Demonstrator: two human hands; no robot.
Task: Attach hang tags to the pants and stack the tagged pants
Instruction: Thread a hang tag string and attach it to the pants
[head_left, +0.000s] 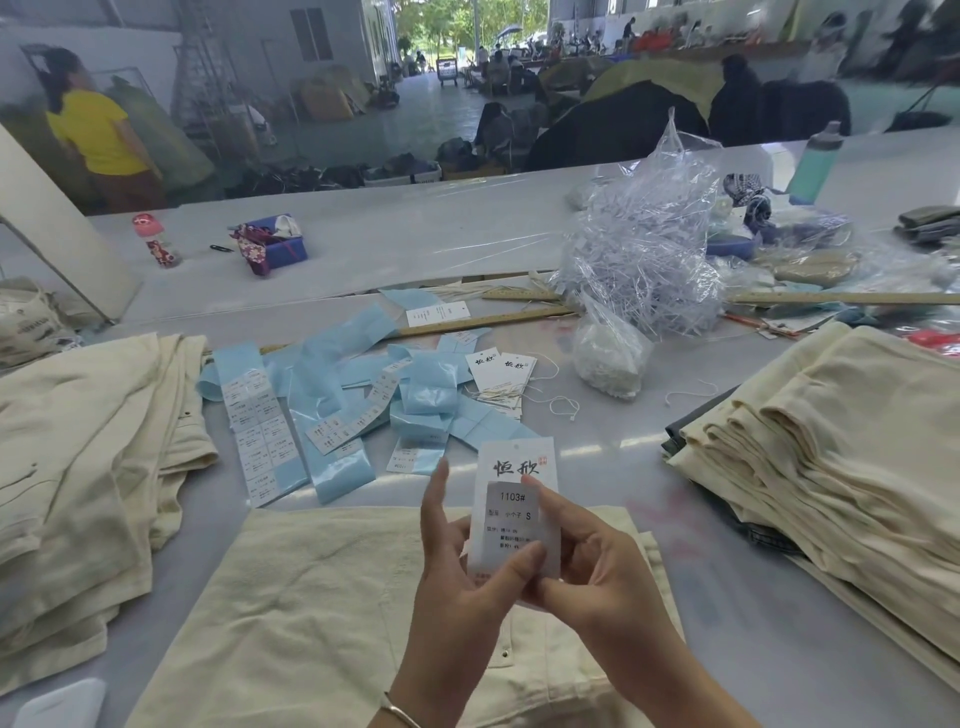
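I hold a white hang tag (514, 499) upright above a folded pair of cream pants (322, 613) lying in front of me. My left hand (462, 587) pinches the tag's lower edge with its thumb across the front. My right hand (587, 561) grips the tag's right side, its forefinger pressing on a grey size sticker printed 1103#. Loose white hang tags (501, 371) with strings lie further back. A stack of folded cream pants (831, 467) rises at the right. Another heap of cream pants (88, 457) lies at the left.
Blue sticker backing strips and label sheets (332, 415) litter the table's middle. Behind them lie wooden rulers (483, 320), a clear bag of plastic fasteners (644, 249) and a small bag of white bits (610, 358). A green bottle (813, 166) stands far right; a person in yellow (93, 130) stands far left.
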